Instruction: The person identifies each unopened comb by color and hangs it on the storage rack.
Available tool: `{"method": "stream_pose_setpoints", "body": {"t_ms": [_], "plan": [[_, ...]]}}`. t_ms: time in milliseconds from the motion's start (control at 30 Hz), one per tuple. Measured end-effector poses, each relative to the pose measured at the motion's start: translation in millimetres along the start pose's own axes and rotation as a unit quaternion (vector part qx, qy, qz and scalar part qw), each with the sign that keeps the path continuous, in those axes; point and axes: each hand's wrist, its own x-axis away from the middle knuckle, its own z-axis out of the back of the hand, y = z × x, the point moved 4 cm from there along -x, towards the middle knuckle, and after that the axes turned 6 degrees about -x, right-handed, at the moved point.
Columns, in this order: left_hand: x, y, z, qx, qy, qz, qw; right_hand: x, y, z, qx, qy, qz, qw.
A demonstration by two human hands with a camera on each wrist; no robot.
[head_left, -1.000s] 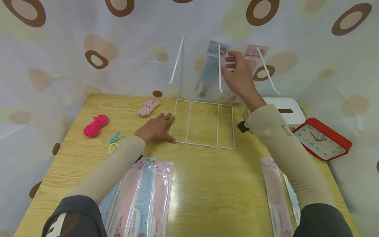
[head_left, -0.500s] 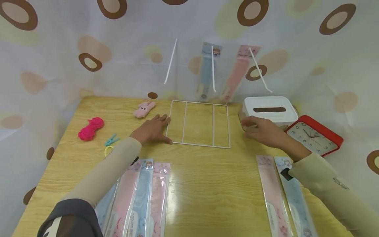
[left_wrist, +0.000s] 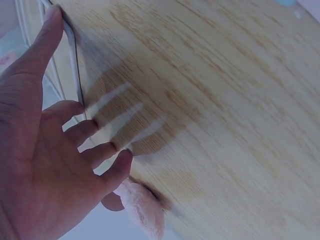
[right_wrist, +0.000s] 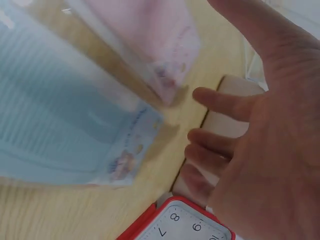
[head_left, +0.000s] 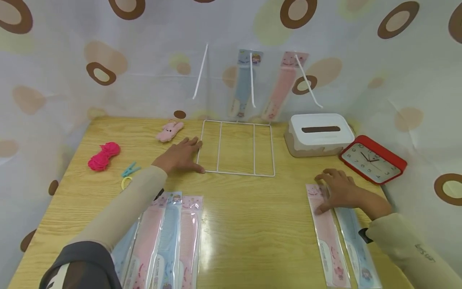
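Note:
My left hand (head_left: 178, 155) lies spread at the left side of a white wire display rack (head_left: 254, 148), its thumb and fingertips touching the frame. Over the top end of a pink packaged comb (head_left: 328, 245) hovers my right hand (head_left: 341, 190), fingers apart. In the right wrist view a gap shows between those fingertips and the packet. A blue packaged comb (head_left: 355, 245) lies right beside it. From the rack's hooks hang a blue comb packet (head_left: 242, 84) in the middle and a pink one (head_left: 286, 82) on the right. The left hook (head_left: 200, 72) is bare.
Several pink and blue comb packets (head_left: 167, 233) lie at the front left. A tissue box (head_left: 310, 151) and red clock (head_left: 369, 160) stand at the right. Pink yarn (head_left: 104, 156), a blue clothespin (head_left: 130, 169), a yellow ring (head_left: 125, 183) and a pink plush toy (head_left: 169, 131) lie left.
My right hand has come away from the hanging blue packet, passed the tissue box and moved down to the right-hand packets. The left hand stays at the rack.

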Motion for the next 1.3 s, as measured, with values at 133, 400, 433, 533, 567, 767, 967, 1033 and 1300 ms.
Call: {"method": "stream_pose_setpoints", "body": {"t_ms": [133,400,433,533,567,767,967,1033,1300], "plan": [[0.3,-0.7,1.4,-0.001,0.003,-0.001,1.0000,4.1,2.6,-8.6,0.031,0.006,-0.010,0.999],[0.6,0.4,1.6,0.003,-0.002,-0.002,1.0000,-1.4,6.9,-10.5,0.035,0.011,-0.004,0.999],[1.1,0.6,2.0,0.005,-0.002,-0.002,1.0000,-3.3,7.0,-9.9,0.039,0.011,-0.001,0.999],[1.9,1.2,2.4,0.009,-0.001,-0.002,1.0000,-9.9,6.9,-8.9,0.048,0.008,0.007,0.999],[1.9,1.2,2.2,0.009,0.000,-0.002,1.0000,-12.1,6.6,-8.6,0.048,0.006,0.008,0.999],[0.9,0.5,0.7,0.004,0.002,0.001,1.0000,-22.1,7.8,-6.3,0.033,-0.006,0.001,0.999],[-2.6,3.4,0.1,0.004,0.005,-0.009,0.9999,-26.1,13.5,-4.9,0.049,-0.030,-0.015,0.998],[-0.9,2.4,0.1,0.003,0.003,-0.006,1.0000,-29.6,12.9,-4.4,0.050,-0.038,-0.015,0.998],[2.6,1.1,0.5,0.007,0.004,-0.007,0.9999,-36.7,9.1,-0.2,0.046,-0.055,-0.020,0.997]]}}
